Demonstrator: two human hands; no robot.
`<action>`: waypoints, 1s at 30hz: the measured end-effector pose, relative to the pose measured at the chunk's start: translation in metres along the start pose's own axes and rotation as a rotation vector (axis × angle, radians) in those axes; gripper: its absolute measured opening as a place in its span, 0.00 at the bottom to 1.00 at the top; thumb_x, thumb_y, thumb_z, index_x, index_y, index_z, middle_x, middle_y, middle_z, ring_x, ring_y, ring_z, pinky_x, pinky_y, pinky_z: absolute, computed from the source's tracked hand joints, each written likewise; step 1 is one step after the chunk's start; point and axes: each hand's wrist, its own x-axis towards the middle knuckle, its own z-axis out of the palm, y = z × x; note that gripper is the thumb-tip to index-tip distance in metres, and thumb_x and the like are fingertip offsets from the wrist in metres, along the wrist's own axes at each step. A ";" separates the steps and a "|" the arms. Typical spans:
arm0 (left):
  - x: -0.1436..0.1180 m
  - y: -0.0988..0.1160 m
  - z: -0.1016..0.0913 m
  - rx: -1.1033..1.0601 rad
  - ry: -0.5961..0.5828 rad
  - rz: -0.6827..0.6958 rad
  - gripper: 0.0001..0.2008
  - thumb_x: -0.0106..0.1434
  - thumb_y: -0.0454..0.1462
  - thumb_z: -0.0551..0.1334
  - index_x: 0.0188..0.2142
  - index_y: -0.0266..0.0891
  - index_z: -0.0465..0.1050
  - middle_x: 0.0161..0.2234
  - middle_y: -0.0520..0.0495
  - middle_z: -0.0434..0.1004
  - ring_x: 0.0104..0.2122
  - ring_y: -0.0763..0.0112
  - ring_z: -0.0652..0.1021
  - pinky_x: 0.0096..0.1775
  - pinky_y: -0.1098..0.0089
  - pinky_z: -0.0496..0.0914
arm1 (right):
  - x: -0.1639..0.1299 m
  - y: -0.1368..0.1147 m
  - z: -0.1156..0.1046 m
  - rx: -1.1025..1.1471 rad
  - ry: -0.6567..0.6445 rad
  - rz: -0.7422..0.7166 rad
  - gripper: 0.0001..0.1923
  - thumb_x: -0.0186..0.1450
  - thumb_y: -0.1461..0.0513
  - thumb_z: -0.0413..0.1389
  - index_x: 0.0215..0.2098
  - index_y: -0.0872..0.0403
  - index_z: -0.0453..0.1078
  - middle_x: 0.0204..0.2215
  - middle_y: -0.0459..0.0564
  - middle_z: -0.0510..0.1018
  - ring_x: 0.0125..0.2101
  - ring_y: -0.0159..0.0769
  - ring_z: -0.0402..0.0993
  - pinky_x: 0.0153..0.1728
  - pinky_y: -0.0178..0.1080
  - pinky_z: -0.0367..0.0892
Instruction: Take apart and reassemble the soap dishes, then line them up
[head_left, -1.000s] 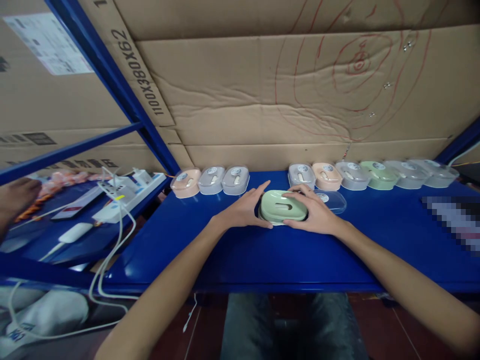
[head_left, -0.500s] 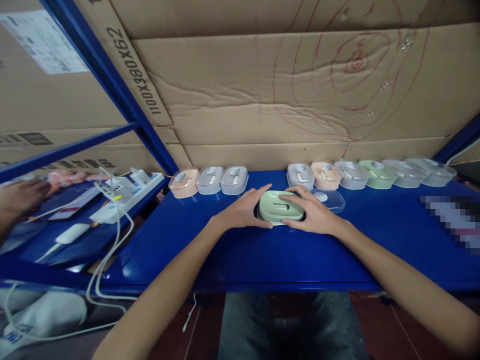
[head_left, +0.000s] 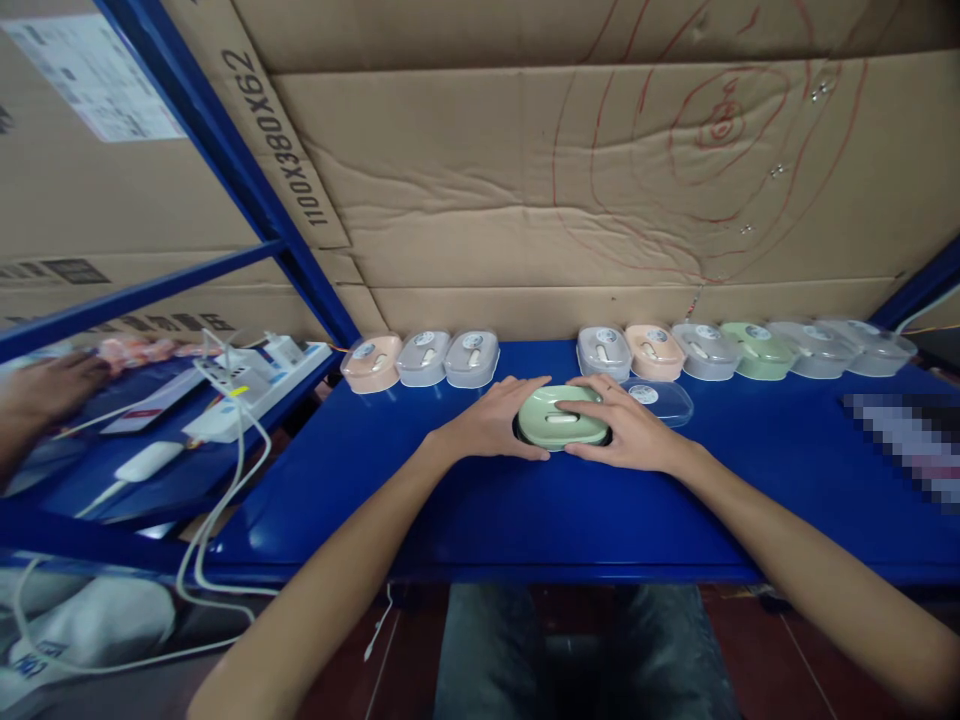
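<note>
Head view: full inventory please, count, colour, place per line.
green box: 1, pale green, centre of the shelf, between both hands
clear lid: 1, transparent, just right of the green box
left row of boxes: 3, one peach and two grey-white, back edge, left
right row of boxes: 6, grey, peach, grey, green, two clear, back edge, right
shelf: 1, blue
cardboard: brown, red scribbles, behind the shelf
power strip: 1, white, with cables, left shelf
another person's hand: 1, far left
left hand: on the box's left side
right hand: on the box's right side
</note>
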 end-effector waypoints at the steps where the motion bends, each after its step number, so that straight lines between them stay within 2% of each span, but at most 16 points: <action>1: 0.000 0.000 0.000 0.002 0.008 0.015 0.60 0.52 0.61 0.78 0.77 0.49 0.57 0.73 0.39 0.67 0.71 0.34 0.64 0.71 0.37 0.56 | 0.000 -0.001 0.000 -0.004 -0.001 0.001 0.30 0.70 0.46 0.66 0.66 0.45 0.77 0.64 0.61 0.73 0.65 0.60 0.71 0.65 0.66 0.70; 7: 0.001 0.000 0.001 0.002 0.029 0.048 0.54 0.53 0.60 0.78 0.74 0.50 0.63 0.64 0.41 0.75 0.64 0.38 0.71 0.66 0.41 0.63 | 0.001 -0.002 0.001 -0.039 -0.011 -0.016 0.29 0.70 0.46 0.66 0.66 0.47 0.77 0.65 0.62 0.73 0.65 0.60 0.72 0.64 0.65 0.71; 11: 0.002 0.000 0.002 0.007 0.027 0.046 0.52 0.53 0.59 0.78 0.72 0.50 0.65 0.64 0.42 0.75 0.64 0.39 0.71 0.66 0.42 0.62 | 0.001 -0.001 0.000 -0.059 -0.027 -0.009 0.31 0.71 0.45 0.65 0.66 0.50 0.77 0.65 0.64 0.73 0.66 0.61 0.71 0.65 0.65 0.70; 17: 0.003 0.003 0.001 0.021 0.012 0.035 0.48 0.54 0.59 0.77 0.69 0.49 0.67 0.57 0.42 0.76 0.58 0.43 0.73 0.62 0.44 0.67 | 0.001 -0.001 0.002 -0.061 -0.064 0.015 0.28 0.73 0.45 0.62 0.65 0.48 0.77 0.63 0.62 0.76 0.62 0.59 0.76 0.63 0.64 0.72; 21: 0.004 0.003 0.001 0.026 0.024 0.039 0.48 0.53 0.59 0.78 0.69 0.49 0.68 0.57 0.42 0.75 0.59 0.42 0.72 0.62 0.43 0.66 | 0.001 -0.001 0.002 -0.071 -0.082 0.005 0.29 0.72 0.44 0.63 0.66 0.48 0.76 0.63 0.62 0.76 0.63 0.59 0.75 0.62 0.64 0.72; 23: 0.004 0.003 0.001 0.028 0.025 0.040 0.48 0.53 0.59 0.78 0.69 0.50 0.67 0.58 0.42 0.75 0.60 0.42 0.72 0.63 0.42 0.66 | 0.001 0.000 -0.004 -0.074 -0.084 0.004 0.32 0.70 0.44 0.65 0.67 0.48 0.75 0.65 0.62 0.75 0.64 0.61 0.73 0.63 0.65 0.71; 26: 0.003 0.002 0.000 0.028 0.016 0.039 0.49 0.54 0.60 0.77 0.70 0.51 0.67 0.59 0.41 0.75 0.60 0.41 0.73 0.63 0.42 0.66 | 0.000 0.005 -0.022 -0.090 -0.015 0.043 0.31 0.68 0.44 0.67 0.64 0.48 0.76 0.65 0.61 0.75 0.65 0.62 0.73 0.64 0.66 0.70; 28: 0.003 0.002 -0.001 0.030 0.004 0.052 0.49 0.54 0.60 0.76 0.70 0.50 0.67 0.60 0.41 0.75 0.59 0.42 0.73 0.63 0.42 0.66 | -0.002 0.012 -0.037 -0.130 0.022 0.093 0.27 0.68 0.45 0.67 0.59 0.49 0.77 0.60 0.60 0.79 0.61 0.61 0.75 0.62 0.65 0.72; 30: 0.003 0.001 -0.001 0.031 -0.004 0.069 0.48 0.55 0.60 0.76 0.71 0.50 0.66 0.61 0.41 0.75 0.60 0.42 0.72 0.63 0.42 0.65 | -0.006 0.021 -0.050 -0.183 -0.015 0.147 0.23 0.69 0.45 0.66 0.54 0.49 0.78 0.52 0.58 0.82 0.56 0.60 0.79 0.58 0.63 0.75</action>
